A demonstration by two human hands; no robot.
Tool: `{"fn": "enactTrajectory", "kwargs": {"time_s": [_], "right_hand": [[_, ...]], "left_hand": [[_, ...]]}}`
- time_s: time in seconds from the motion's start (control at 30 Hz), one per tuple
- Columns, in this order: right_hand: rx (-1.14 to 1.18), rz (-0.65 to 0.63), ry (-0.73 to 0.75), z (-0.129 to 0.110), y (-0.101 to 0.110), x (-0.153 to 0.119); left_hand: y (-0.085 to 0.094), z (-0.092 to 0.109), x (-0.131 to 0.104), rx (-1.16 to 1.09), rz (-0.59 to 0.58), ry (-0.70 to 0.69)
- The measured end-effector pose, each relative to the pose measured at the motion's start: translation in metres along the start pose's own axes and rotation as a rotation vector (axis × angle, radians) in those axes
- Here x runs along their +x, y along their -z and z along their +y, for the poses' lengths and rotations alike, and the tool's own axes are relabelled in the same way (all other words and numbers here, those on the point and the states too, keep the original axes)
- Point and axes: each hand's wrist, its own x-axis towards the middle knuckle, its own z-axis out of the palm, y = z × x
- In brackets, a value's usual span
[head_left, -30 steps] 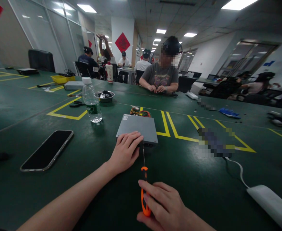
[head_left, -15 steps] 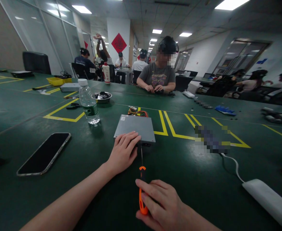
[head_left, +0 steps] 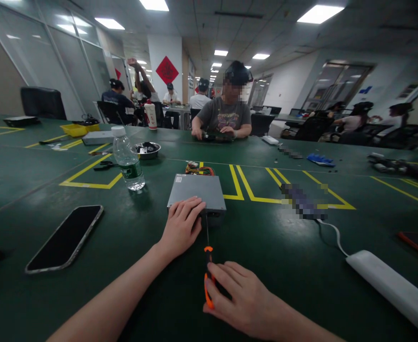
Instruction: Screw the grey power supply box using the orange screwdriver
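A grey metal box [head_left: 201,187] with a white label lies on the green table, and a bundle of coloured wires [head_left: 202,169] comes out behind it. My left hand [head_left: 183,223] rests on the near left part of the box, fingers extended over its top edge. My right hand [head_left: 239,294] is closed around the orange and black handle of a screwdriver [head_left: 208,280]. The screwdriver's thin shaft points away from me, and its tip reaches the near side of the box beside my left fingers. The tip itself is too small to make out.
A phone [head_left: 66,237] and a water bottle [head_left: 130,166] stand to the left. Beyond are a metal bowl [head_left: 148,151] and yellow tray [head_left: 78,129]. On the right lies a white power strip [head_left: 387,285] with a cable. A person [head_left: 226,114] sits across the table [head_left: 266,251].
The view has shifted slightly. My right fingers have changed position on the screwdriver handle. My left hand stays on the box. The person opposite has moved their hands apart.
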Motion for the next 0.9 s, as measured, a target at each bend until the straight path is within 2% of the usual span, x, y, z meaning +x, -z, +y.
{"fn": "enactTrajectory", "kwargs": {"time_s": [0.07, 0.13, 0.27, 0.4, 0.6, 0.77, 0.9], "right_hand": [[-0.035, 0.018, -0.026, -0.005, 0.0, -0.003], [-0.055, 0.05, -0.123, -0.012, 0.0, -0.007], [0.044, 0.116, -0.474, -0.028, 0.002, -0.009], [0.301, 0.21, -0.838, -0.04, -0.002, -0.008], [0.754, 0.526, -1.232, -0.047, -0.028, -0.003], [1.259, 0.784, -1.41, -0.05, -0.043, 0.009], [1.556, 0.82, -1.517, -0.051, -0.048, 0.014]], "left_hand": [[0.0, 0.0, 0.0, -0.005, -0.001, 0.002], [0.0, 0.0, 0.0, -0.009, 0.005, 0.004], [0.001, 0.001, 0.0, -0.006, 0.017, 0.004], [0.001, 0.002, 0.0, -0.011, 0.025, 0.0], [0.0, 0.006, 0.003, -0.012, 0.072, 0.043], [-0.002, 0.009, 0.007, 0.008, 0.101, 0.072], [-0.003, 0.009, 0.007, 0.016, 0.11, 0.074]]}}
